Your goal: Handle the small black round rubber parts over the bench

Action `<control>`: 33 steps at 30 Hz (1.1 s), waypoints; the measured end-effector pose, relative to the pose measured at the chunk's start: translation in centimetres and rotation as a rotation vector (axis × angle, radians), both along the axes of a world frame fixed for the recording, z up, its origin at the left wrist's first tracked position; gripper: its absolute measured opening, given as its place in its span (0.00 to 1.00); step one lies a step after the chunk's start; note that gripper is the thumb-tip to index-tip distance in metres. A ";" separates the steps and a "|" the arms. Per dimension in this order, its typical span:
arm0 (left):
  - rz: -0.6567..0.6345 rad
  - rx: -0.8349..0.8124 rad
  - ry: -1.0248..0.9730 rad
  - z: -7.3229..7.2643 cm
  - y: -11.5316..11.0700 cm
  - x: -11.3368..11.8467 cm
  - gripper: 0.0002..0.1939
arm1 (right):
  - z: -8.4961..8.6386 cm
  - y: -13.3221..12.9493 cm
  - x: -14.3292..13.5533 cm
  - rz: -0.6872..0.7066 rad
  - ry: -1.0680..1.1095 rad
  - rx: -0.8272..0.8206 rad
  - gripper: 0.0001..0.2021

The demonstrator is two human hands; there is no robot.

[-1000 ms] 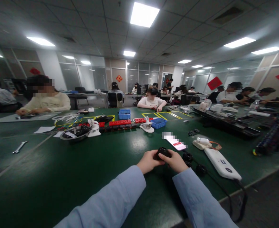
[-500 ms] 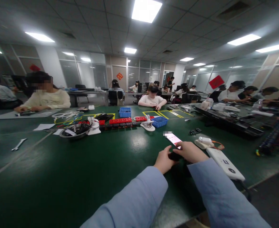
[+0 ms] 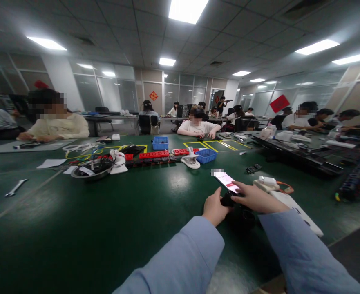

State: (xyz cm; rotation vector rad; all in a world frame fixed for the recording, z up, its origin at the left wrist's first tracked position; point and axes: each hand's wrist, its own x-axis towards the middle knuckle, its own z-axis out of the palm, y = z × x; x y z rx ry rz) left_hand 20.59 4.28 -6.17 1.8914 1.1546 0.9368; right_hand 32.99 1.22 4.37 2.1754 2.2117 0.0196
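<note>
My left hand [image 3: 215,207] is closed around a small black object [image 3: 228,199], thumb up along its left side. Its exact kind is too dark to tell. From the right, my right hand [image 3: 258,198] pinches the same object with its fingertips. Below my right hand, a dark round part [image 3: 248,216] shows in the shadow; I cannot tell whether it joins the black object. Just beyond my hands lies a phone [image 3: 224,179] with a lit screen, its near end partly covered by my right fingers.
A white power bank [image 3: 299,212] and a white earbud case [image 3: 267,180] lie right of my hands. Farther off are a blue basket [image 3: 206,156], a red-topped strip [image 3: 153,155], a bowl of cables [image 3: 90,173] and a wrench [image 3: 16,188]. Co-workers sit around.
My right hand has shifted a little to the right, with its fingers straighter. More of the black object and the dark round part now show. The view has turned slightly.
</note>
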 end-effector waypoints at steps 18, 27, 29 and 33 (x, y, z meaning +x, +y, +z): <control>-0.013 0.072 -0.022 -0.1 0.0 -0.3 0.40 | -0.9 -0.2 0.2 0.136 0.066 0.028 0.20; -0.002 0.102 -0.072 0.1 0.0 -0.3 0.38 | -0.5 -0.1 0.7 0.142 0.062 0.185 0.25; -0.012 0.104 -0.074 0.0 0.0 -0.2 0.38 | -0.5 -0.1 1.0 0.188 0.117 0.091 0.23; -0.018 0.110 -0.073 0.0 -0.1 -0.1 0.38 | -0.6 -0.2 0.7 0.046 -0.093 0.195 0.26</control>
